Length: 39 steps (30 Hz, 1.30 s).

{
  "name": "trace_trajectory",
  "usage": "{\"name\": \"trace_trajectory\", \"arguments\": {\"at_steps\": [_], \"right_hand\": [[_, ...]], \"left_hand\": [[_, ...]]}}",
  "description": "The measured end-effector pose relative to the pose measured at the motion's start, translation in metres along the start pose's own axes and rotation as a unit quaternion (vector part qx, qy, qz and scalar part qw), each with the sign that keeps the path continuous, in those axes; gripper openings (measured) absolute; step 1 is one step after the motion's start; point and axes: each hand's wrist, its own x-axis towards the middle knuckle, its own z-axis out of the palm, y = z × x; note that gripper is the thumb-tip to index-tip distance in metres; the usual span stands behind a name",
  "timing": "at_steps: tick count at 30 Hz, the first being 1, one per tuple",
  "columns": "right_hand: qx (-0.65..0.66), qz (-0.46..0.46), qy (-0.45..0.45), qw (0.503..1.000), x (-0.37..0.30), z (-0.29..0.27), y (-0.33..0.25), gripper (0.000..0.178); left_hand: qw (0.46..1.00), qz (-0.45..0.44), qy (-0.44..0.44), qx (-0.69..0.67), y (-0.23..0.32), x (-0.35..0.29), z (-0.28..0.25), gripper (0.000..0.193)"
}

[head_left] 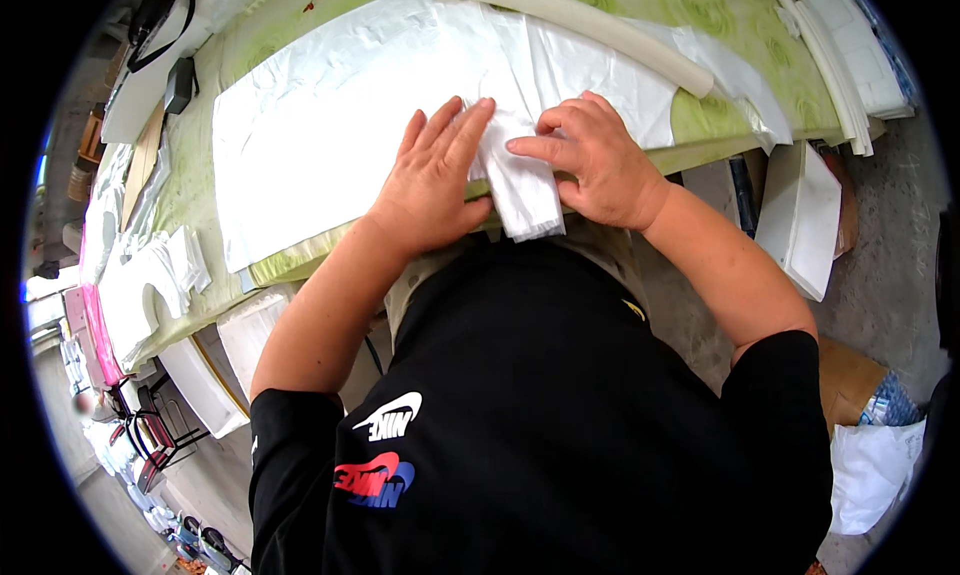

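A folded white strip [523, 190], thin and creased like plastic film or light cloth, hangs over the table's near edge between my hands. My left hand [432, 175] lies flat with its fingers stretched, their tips at the strip's left side. From the right, my right hand [608, 163] reaches over with bent, parted fingers; one finger rests on the strip, and the thumb sits at its right edge. Beneath both hands spreads a large white sheet [310, 125]. Whether the strip is joined to that sheet, I cannot tell.
A long cream roll or tube [590, 27] lies across the far side of the table with its green patterned cover [262, 37]. White cut pieces [165, 280] lie at the left, near a dark small box [180, 85]. A white board [803, 220] stands below at right.
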Motion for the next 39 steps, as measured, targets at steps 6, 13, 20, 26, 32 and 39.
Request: {"name": "trace_trajectory", "arguments": {"at_steps": [6, 13, 20, 26, 32, 39], "right_hand": [[-0.018, 0.019, -0.045, 0.999, 0.0, -0.006, -0.004, 0.032], [0.094, -0.036, 0.002, 0.995, 0.009, -0.014, -0.006, 0.023], [0.295, 0.313, 0.032, 0.902, 0.028, 0.006, -0.002, 0.015], [0.224, 0.391, 0.0, 0.893, 0.056, 0.006, 0.009, 0.027], [0.176, 0.432, -0.041, 0.884, 0.07, 0.005, 0.014, 0.028], [0.099, 0.448, -0.127, 0.879, 0.089, -0.001, 0.008, 0.03]], "left_hand": [[0.999, 0.009, -0.021, 0.026, 0.008, -0.001, -0.005, 0.094], [0.999, 0.027, 0.025, -0.03, 0.004, 0.003, -0.005, 0.079], [0.988, -0.058, 0.089, -0.11, 0.002, 0.013, 0.001, 0.074], [0.973, -0.115, 0.099, -0.175, 0.006, 0.016, 0.002, 0.086], [0.976, -0.153, 0.043, -0.147, 0.006, 0.025, -0.004, 0.082], [0.994, -0.094, 0.06, -0.006, 0.007, 0.027, -0.004, 0.079]]}}
